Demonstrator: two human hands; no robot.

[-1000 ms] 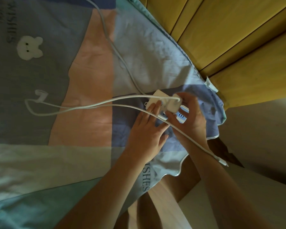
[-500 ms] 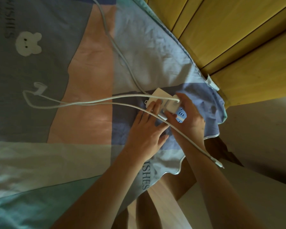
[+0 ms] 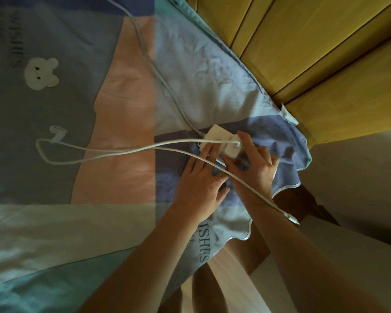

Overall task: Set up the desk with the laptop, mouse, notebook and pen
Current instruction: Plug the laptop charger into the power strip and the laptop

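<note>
Cable [image 3: 113,152], thin and limp, loops over the bed sheet [image 3: 54,222]. Left hand [image 3: 199,188] lies flat, fingers spread, steadying the power strip [image 3: 215,135]; right hand [image 3: 255,163] pinches the light, rigid charger block [image 3: 231,147]. Grip its body, not the cable.

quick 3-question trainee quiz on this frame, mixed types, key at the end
1. True or false: the left hand lies flat, holding the power strip down on the bedsheet.
2. The right hand grips: A) a pen B) the white charger C) a mouse.
3. Fill in: the free end of the thin white cable hangs past the sheet's edge, over the right ____.

Key: 1 true; 2 B; 3 forearm.
</note>
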